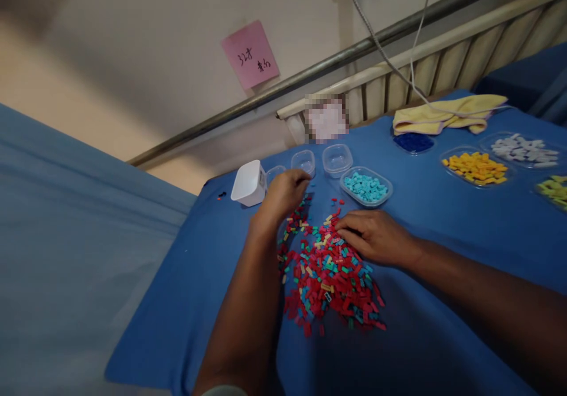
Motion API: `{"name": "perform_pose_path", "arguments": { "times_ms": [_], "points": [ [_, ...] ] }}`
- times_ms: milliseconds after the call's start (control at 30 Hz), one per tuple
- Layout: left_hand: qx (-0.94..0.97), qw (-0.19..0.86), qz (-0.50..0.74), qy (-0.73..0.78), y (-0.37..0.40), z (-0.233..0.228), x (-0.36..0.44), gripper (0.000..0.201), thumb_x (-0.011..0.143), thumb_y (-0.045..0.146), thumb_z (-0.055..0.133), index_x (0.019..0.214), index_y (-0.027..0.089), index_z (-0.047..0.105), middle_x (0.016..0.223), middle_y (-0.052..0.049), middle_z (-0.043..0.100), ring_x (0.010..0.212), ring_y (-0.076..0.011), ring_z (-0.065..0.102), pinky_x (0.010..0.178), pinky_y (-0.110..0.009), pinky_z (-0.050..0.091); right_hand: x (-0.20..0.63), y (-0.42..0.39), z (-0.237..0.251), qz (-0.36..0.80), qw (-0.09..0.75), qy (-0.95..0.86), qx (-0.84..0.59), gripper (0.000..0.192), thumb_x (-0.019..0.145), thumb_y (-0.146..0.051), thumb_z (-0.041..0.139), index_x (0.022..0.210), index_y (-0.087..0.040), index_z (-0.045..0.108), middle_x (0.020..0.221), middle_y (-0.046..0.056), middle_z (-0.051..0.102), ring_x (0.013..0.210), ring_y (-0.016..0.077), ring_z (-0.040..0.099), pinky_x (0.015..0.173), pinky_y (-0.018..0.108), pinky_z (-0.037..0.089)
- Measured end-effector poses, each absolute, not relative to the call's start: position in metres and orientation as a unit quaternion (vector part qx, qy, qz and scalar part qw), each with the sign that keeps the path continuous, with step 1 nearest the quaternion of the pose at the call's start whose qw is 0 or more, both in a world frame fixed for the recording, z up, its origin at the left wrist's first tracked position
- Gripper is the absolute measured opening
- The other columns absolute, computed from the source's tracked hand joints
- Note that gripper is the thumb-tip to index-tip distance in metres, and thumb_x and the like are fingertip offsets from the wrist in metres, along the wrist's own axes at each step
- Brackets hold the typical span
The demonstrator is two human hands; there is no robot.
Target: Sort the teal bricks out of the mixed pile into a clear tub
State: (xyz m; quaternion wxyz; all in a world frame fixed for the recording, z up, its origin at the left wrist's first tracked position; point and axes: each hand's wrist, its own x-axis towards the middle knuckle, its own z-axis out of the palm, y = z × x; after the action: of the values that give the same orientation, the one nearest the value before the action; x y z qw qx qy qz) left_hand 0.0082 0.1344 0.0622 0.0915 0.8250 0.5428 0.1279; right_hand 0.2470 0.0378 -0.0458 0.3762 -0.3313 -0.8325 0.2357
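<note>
The right hand (376, 238) rests palm down with its fingertips on the far right edge of the pile of small coloured bricks (330, 275), which spreads toward the person from there. The left hand (283, 194) hovers curled beyond the pile, beside an empty clear tub (303, 162); whether it pinches a brick is unclear.
</note>
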Motion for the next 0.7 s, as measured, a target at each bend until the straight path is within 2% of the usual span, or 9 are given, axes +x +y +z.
{"name": "perform_pose_path", "arguments": {
  "times_ms": [167, 367, 567, 700],
  "points": [
    [0.778, 0.098, 0.057, 0.618, 0.126, 0.048, -0.037, 0.033, 0.099, 0.018, 0.062, 0.119, 0.02, 0.088, 0.121, -0.009, 0.085, 0.113, -0.0268, 0.078, 0.107, -0.037, 0.06, 0.246, 0.038, -0.049, 0.226, 0.379, -0.834, -0.33, 0.019, 0.113, -0.025, 0.061, 0.111, -0.022, 0.079, 0.103, 0.005, 0.084, 0.093, 0.0221, 0.08, 0.083, 0.037, 0.057],
    [0.807, 0.068, -0.002, 0.586, 0.123, 0.03, -0.019, 0.037, 0.098, 0.016, 0.062, 0.127, 0.022, 0.085, 0.135, -0.013, 0.081, 0.124, -0.0292, 0.075, 0.109, -0.037, 0.057, 0.247, 0.038, -0.05, 0.224, 0.383, -0.833, -0.33, 0.018, 0.113, -0.026, 0.061, 0.11, -0.023, 0.079, 0.103, 0.005, 0.084, 0.093, 0.0222, 0.08, 0.083, 0.037, 0.057],
    [0.815, 0.046, -0.086, 0.571, 0.125, 0.034, -0.008, 0.027, 0.096, 0.015, 0.059, 0.109, 0.019, 0.083, 0.118, -0.016, 0.082, 0.11, -0.0306, 0.077, 0.095, -0.036, 0.058, 0.247, 0.037, -0.047, 0.228, 0.375, -0.832, -0.339, 0.019, 0.113, -0.026, 0.061, 0.111, -0.023, 0.079, 0.103, 0.005, 0.084, 0.092, 0.0216, 0.079, 0.081, 0.036, 0.056],
    [0.817, 0.05, -0.084, 0.568, 0.129, 0.036, -0.003, 0.027, 0.095, 0.015, 0.061, 0.109, 0.019, 0.084, 0.113, -0.015, 0.082, 0.107, -0.0306, 0.077, 0.093, -0.036, 0.057, 0.247, 0.037, -0.046, 0.231, 0.371, -0.831, -0.343, 0.02, 0.113, -0.026, 0.061, 0.11, -0.023, 0.08, 0.103, 0.005, 0.084, 0.091, 0.021, 0.079, 0.081, 0.036, 0.056]
  ]
}}
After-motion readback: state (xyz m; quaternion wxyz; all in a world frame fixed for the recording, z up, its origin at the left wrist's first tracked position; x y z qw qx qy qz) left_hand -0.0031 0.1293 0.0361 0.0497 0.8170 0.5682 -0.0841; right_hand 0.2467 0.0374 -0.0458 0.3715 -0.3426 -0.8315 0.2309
